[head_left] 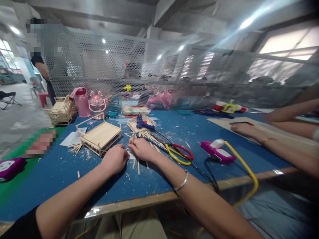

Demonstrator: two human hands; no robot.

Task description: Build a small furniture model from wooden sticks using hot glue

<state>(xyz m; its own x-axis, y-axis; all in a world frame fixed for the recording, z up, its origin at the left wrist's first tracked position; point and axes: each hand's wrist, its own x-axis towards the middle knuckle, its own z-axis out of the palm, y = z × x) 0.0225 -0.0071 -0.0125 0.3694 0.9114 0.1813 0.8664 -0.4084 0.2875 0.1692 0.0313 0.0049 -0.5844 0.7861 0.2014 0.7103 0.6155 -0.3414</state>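
My left hand (116, 160) is closed low over the blue table, beside a small wooden stick frame (101, 134) with a slatted deck and corner posts. Whatever its fingers pinch is hidden. My right hand (143, 149), with a bangle at the wrist, pinches a thin wooden stick (134, 136) that points upward. The two hands nearly meet above a small white paper (130, 155). Loose sticks (139, 166) lie beneath and around my right hand. Just behind it, a blue glue gun (145, 123) rests on a smaller stick frame (131, 124).
Right of my hands lie a tool with red and yellow loop handles (178, 156), black cables, and a purple power strip (218, 152) with a yellow cord (245, 164). Stacked stick frames (62, 111) and pink bottles (81, 103) stand back left. Another person's arm (264, 137) reaches in at right.
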